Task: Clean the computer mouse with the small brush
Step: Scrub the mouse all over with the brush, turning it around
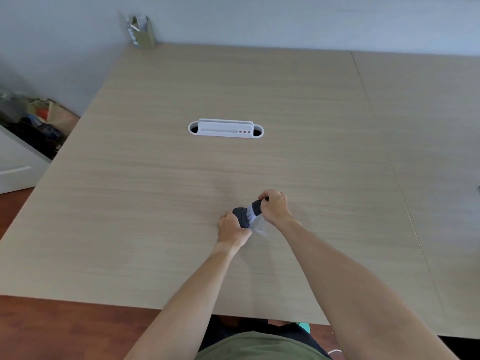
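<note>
A black computer mouse (240, 214) lies on the light wooden table (155, 203), near its front middle. My left hand (232, 229) grips the mouse from the near left side and hides its rear. My right hand (275, 206) holds a small brush (254, 209) with a dark handle and pale bristles. The bristles rest on the right side of the mouse's top. A crumpled clear plastic wrapper (260, 226) lies just right of the mouse, under my right wrist.
A white cable-port insert (225, 129) sits in the table's middle. A beige box with papers (142, 32) stands at the far left corner by the wall. A seam (384, 152) joins a second table on the right. Bags (39, 120) lie on the floor at left.
</note>
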Available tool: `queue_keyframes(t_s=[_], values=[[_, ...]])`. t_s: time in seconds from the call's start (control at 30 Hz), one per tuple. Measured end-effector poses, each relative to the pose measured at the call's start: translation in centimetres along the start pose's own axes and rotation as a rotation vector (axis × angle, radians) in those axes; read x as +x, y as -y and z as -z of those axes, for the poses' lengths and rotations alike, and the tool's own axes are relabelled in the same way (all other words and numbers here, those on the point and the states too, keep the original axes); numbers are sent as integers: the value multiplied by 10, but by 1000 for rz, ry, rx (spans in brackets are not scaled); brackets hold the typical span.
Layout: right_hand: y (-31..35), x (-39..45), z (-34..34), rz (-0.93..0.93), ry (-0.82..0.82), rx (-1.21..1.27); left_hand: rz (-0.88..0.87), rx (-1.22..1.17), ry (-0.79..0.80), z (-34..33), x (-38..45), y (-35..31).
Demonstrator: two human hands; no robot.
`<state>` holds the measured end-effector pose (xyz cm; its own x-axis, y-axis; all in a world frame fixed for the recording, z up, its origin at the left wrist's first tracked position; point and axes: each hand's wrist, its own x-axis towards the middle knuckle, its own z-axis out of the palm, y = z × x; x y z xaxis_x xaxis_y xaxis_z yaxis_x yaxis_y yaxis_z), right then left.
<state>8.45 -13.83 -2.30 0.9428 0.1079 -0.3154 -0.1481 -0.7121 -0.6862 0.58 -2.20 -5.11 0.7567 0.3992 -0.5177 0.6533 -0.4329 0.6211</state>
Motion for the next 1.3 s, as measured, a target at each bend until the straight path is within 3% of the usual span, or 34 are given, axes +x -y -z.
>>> queue_keyframes(t_s=[0.1, 0.27, 0.4, 0.53, 0.73, 0.8, 0.9, 0.97, 1.1, 1.2, 1.3], values=[[6, 0, -3, 39, 69, -2, 3, -6, 11, 0, 4, 2], [3, 3, 8, 26, 9, -220, -53, 69, 42, 3, 10, 3], [9, 5, 6, -15, -10, 63, -93, 127, 1, 0, 7, -2], [3, 0, -2, 4, 106, 51, -134, 151, -5, 0, 6, -3], [-3, -4, 9, -47, -46, -178, -186, 252, 29, 14, 17, -12], [0, -4, 10, -33, -75, -65, -171, 260, 23, 18, 17, -15], [0, -5, 7, -36, 56, 98, -162, 274, 44, 21, 16, -18], [-5, -7, 6, -23, 85, 45, -178, 292, 68, 23, 16, -20], [-9, -11, 13, -43, -38, -190, -224, 317, 106, 28, 18, -20], [1, -10, 11, 0, -81, -28, -266, 312, 127, 30, 18, -18], [12, -8, 6, -9, 78, 117, -280, 274, 123, 30, 17, -16]])
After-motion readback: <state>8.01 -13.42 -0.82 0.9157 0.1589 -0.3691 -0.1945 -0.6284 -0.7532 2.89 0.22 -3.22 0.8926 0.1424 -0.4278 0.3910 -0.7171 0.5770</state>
